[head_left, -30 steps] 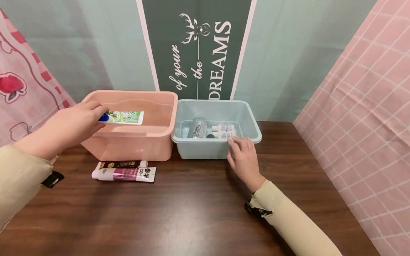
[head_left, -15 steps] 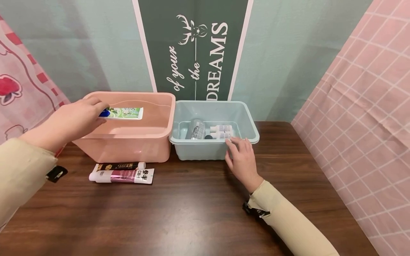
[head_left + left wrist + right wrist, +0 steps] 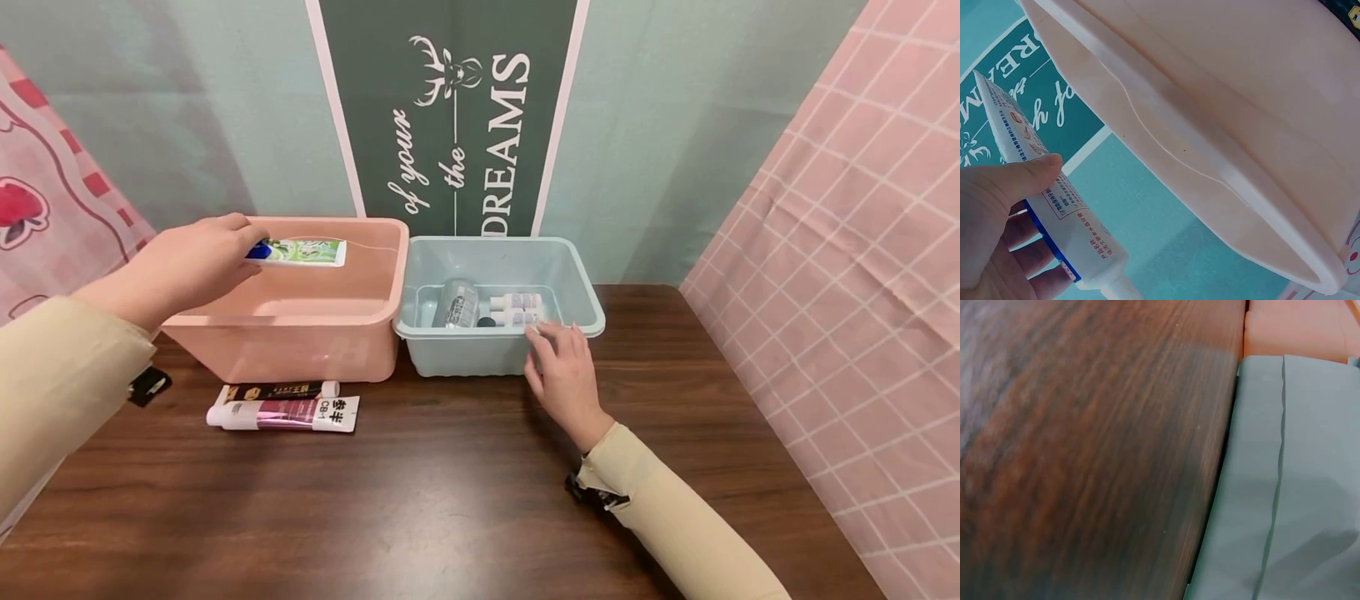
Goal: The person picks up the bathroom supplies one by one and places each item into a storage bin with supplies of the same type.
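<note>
Where left hand (image 3: 193, 265) pinches, green tube (image 3: 307, 252) touches thumb (image 3: 1038, 174).

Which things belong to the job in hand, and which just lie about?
Likely the job:
green tube, in left hand
pink bin
blue bin, right hand at its rim

Untouched, perhaps just lying about:
black tube
magenta tube
white bottles in blue bin

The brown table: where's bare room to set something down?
The table is bare between the white-pink tube and right sleeve, and right of the blue bin. Crowded: before the pink bin, where that tube and a black tube lie.
</note>
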`<control>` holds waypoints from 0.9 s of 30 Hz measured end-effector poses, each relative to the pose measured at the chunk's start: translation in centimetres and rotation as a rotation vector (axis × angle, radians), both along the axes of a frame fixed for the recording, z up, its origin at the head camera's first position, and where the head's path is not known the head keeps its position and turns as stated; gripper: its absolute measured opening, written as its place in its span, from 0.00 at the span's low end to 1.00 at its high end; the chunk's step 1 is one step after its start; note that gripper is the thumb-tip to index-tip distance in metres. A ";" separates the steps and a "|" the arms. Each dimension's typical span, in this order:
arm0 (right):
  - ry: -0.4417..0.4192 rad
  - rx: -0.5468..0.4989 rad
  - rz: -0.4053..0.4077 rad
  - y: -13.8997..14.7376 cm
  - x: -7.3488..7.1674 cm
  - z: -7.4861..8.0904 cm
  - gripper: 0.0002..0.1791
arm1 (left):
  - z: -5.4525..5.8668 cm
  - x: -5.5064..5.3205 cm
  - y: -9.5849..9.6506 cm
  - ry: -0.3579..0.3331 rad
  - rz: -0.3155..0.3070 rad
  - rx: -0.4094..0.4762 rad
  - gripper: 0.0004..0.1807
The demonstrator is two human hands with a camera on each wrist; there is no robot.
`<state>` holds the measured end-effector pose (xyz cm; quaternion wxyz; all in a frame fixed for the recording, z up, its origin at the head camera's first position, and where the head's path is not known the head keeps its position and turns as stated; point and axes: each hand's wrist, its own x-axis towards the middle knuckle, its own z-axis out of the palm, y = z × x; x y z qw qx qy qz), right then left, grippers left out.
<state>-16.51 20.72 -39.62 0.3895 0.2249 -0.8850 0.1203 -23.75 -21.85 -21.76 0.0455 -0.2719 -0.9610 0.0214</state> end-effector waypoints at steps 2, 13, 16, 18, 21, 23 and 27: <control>0.000 -0.004 -0.002 -0.1 0.0 0.0 0.18 | 0.1 -0.3 0.2 -0.005 0.006 -0.012 0.20; 0.008 -0.022 -0.006 -0.3 -0.1 -0.1 0.17 | 0.1 -1.3 0.3 -0.029 0.010 -0.025 0.18; 0.018 -0.038 -0.006 -0.4 -0.1 -0.2 0.17 | 0.2 -1.8 0.0 -0.043 0.012 -0.031 0.18; 0.028 -0.049 -0.006 -0.5 -0.2 -0.2 0.17 | 0.3 -2.2 -0.2 -0.056 0.014 -0.040 0.19; 0.030 -0.057 -0.011 -0.6 -0.1 -0.3 0.17 | 0.5 -2.8 -0.3 -0.064 0.003 -0.044 0.20; 0.029 -0.063 -0.012 -0.7 -0.1 -0.3 0.17 | 0.7 -3.1 -0.4 -0.065 -0.007 -0.047 0.20; 0.033 -0.067 -0.011 -0.6 -0.1 -0.4 0.17 | 0.8 -3.6 -0.3 -0.060 -0.036 -0.054 0.20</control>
